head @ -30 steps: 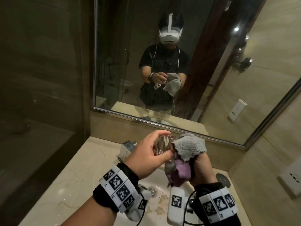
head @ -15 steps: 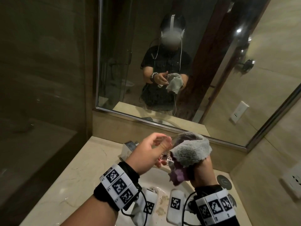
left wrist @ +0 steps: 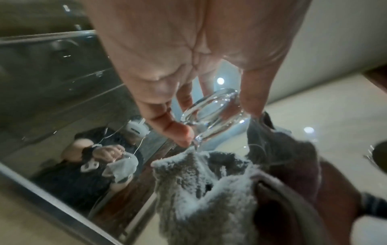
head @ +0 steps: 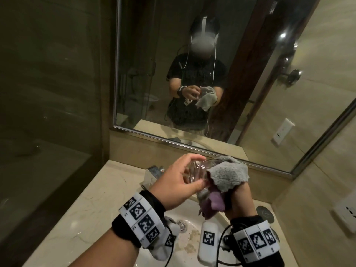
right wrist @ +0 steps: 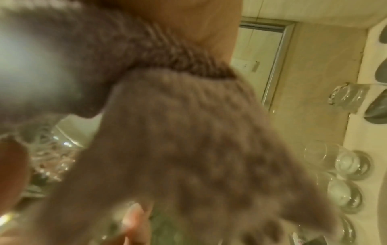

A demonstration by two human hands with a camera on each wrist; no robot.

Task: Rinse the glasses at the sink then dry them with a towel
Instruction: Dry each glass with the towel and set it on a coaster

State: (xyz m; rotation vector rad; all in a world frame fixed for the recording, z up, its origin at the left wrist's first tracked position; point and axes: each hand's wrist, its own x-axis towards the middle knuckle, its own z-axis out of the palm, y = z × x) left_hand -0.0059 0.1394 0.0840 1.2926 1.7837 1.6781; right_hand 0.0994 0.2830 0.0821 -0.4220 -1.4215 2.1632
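Bathroom sink (head: 194, 214) below, left hand (head: 173, 186) fingers clamped on the glass (head: 194, 170), right hand (head: 238, 197) bunching the towel (head: 225, 175) inside; I'd rotate the glass slowly, keeping the base grip firm

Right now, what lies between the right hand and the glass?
The grey towel: it covers the right hand and wraps the glass held by the left hand, per the head view.
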